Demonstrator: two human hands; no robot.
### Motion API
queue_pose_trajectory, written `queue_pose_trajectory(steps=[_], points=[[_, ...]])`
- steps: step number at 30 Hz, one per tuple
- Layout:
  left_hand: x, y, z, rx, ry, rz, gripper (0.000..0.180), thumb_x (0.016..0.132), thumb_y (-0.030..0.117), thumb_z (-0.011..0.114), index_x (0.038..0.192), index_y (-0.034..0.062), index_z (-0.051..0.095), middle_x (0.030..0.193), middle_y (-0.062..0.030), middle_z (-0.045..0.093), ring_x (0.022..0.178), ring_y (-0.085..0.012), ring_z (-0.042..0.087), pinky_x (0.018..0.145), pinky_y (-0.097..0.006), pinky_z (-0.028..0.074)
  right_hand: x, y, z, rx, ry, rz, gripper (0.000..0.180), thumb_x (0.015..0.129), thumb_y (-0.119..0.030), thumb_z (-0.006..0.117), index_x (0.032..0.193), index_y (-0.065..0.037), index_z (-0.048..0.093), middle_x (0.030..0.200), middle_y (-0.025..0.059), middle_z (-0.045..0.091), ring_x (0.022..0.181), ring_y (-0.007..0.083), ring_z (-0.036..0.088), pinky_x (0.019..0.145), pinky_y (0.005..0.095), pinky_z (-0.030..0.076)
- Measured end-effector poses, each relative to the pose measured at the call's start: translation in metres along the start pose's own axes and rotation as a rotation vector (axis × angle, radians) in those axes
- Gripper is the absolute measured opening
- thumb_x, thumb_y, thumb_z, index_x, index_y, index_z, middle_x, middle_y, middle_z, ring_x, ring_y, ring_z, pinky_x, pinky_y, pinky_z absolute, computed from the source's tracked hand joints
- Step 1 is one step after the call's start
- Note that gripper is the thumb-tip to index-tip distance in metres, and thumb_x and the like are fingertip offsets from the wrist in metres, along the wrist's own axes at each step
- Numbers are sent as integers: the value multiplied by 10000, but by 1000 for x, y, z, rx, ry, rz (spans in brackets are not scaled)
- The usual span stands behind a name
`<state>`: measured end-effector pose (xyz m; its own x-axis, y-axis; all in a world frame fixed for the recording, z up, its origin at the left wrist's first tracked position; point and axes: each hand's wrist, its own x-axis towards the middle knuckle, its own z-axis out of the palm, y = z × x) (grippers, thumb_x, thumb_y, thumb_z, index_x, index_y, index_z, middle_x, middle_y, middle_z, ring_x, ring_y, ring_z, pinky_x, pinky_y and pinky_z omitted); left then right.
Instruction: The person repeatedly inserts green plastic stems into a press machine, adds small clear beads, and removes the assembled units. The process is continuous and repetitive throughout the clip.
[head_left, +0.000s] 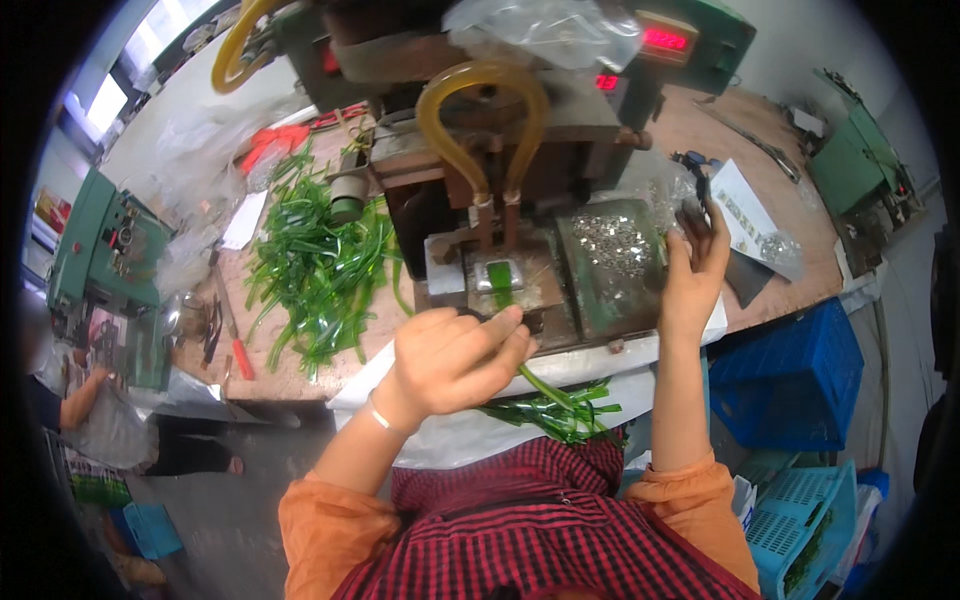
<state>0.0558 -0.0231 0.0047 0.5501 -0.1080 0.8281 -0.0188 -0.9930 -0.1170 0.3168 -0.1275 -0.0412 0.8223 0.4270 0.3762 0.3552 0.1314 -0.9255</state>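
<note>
My left hand [455, 358] is closed in front of the press, its thumb and forefinger pinching a green plastic strap [545, 388]. The strap's far end [500, 278] lies on the small metal die [486, 272] of the press, and its tail runs down toward my lap. My right hand [695, 268] is raised beside the metal tray [597, 303], thumb and fingers apart. Dark, blurred shapes cover its fingertips; what they are I cannot make out. Many small shiny metal pieces [612, 245] lie in the tray. More green straps [575, 412] rest on the white cloth at my lap.
A heap of green straps [320, 265] covers the bench left of the press [400, 150]. A red-handled tool [241, 358] lies near the front edge. Blue crates [790, 375] stand on the right below the bench. Another person's hand [85, 395] shows at far left.
</note>
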Motion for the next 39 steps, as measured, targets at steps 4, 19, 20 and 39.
queue_pose_trajectory(steps=[4,19,20,39], points=[[-3,-2,6,-34,26,-9,216,719,105,817,883,70,681,951,-81,699,535,-104,539,454,-241,387,-31,30,-28,-225,-157,19,375,865,-40,683,1233,-21,616,1136,117,663,1024,198,618,897,323,496],[-65,54,-102,542,122,-562,282,740,7,773,1006,88,721,979,-83,733,613,-166,591,530,-277,419,-56,28,-1,-386,-81,-108,201,892,-32,648,1079,39,671,1032,178,675,906,289,648,811,372,511],[-59,34,-111,578,219,-606,264,750,-16,759,994,75,717,958,-82,728,648,-192,605,570,-294,427,-54,28,-1,-380,-97,-146,195,886,-29,656,1068,34,680,1026,167,680,907,279,649,819,366,507],[-151,-128,-22,576,-743,-1013,180,704,127,702,867,50,691,943,-137,641,951,-330,620,802,-430,514,-68,16,-80,-435,-21,-68,154,842,3,665,987,0,715,962,103,694,918,206,638,857,322,488]])
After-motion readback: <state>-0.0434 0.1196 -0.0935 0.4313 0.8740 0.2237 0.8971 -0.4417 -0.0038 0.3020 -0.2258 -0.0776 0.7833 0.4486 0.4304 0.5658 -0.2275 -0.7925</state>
